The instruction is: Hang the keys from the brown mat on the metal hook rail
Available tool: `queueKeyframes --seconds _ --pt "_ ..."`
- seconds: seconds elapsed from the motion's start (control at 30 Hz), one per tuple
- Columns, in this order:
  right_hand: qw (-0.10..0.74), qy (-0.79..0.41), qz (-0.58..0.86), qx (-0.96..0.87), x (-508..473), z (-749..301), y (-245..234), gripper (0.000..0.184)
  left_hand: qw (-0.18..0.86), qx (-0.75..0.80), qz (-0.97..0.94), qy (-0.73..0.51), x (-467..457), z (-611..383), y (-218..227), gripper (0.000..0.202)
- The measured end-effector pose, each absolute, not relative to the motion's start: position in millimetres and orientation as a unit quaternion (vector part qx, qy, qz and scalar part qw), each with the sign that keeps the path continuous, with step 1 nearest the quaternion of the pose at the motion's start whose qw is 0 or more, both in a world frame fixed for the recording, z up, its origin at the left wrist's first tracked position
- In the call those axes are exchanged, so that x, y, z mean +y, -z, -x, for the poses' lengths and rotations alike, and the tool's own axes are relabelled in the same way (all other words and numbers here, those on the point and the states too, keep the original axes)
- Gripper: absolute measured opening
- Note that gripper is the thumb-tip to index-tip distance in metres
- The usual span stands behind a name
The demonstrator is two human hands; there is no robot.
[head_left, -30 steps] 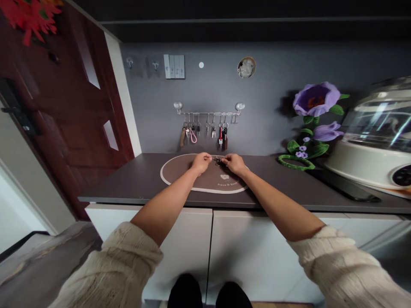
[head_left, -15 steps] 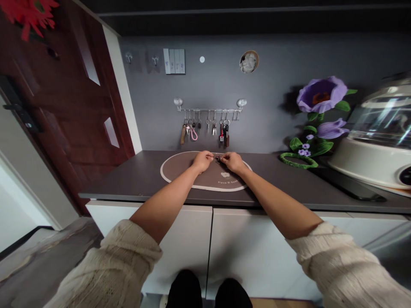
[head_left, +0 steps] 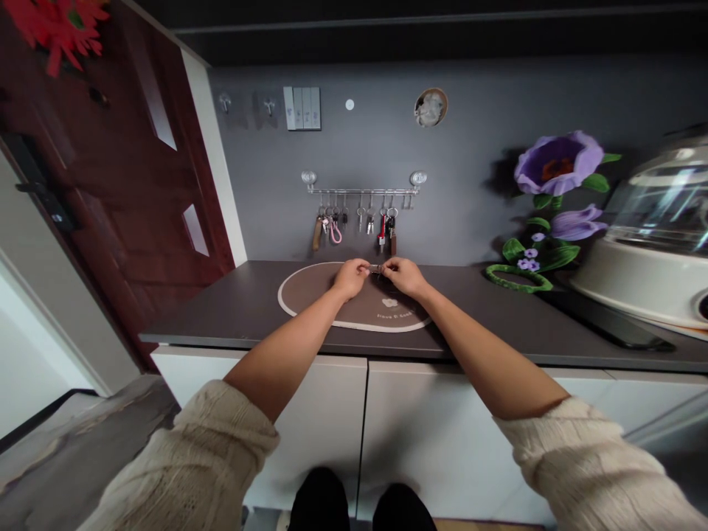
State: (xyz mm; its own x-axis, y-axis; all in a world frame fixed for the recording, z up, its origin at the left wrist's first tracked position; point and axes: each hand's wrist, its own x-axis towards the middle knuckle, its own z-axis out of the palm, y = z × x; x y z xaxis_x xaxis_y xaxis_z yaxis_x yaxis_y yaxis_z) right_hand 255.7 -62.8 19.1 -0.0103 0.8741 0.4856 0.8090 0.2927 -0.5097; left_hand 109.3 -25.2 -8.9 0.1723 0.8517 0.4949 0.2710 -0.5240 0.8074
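Note:
Above the brown oval mat [head_left: 315,291] my left hand [head_left: 349,279] and my right hand [head_left: 406,278] face each other, fingertips a short way apart. Between them is a small bunch of keys [head_left: 376,269], dark and metallic, pinched from both sides. Fingers of each hand are closed; how the keys join inside the grip is too small to make out. Behind the hands, a hook rail [head_left: 362,192] on the wall carries several hanging keys, with a pink loop [head_left: 335,233] and a red tag [head_left: 381,230] among them.
Purple artificial flowers [head_left: 558,166] stand on the right of the counter [head_left: 221,310], beside a white appliance with a clear dome [head_left: 658,214]. A flat black object [head_left: 613,324] lies in front of them. At left is a dark red door [head_left: 127,192]; white cabinets [head_left: 310,413] sit below.
The keys between my hands have turned and now lie more level between the fingertips. Both hands keep nearly the same place; the view has shifted slightly.

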Motion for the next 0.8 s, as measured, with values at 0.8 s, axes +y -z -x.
queueKeyframes --seconds 0.8 --pt "0.503 -0.119 0.480 -0.708 -62.5 -257.5 -21.2 0.021 0.337 0.312 -0.713 -0.530 -40.5 -113.4 -4.2 0.013"
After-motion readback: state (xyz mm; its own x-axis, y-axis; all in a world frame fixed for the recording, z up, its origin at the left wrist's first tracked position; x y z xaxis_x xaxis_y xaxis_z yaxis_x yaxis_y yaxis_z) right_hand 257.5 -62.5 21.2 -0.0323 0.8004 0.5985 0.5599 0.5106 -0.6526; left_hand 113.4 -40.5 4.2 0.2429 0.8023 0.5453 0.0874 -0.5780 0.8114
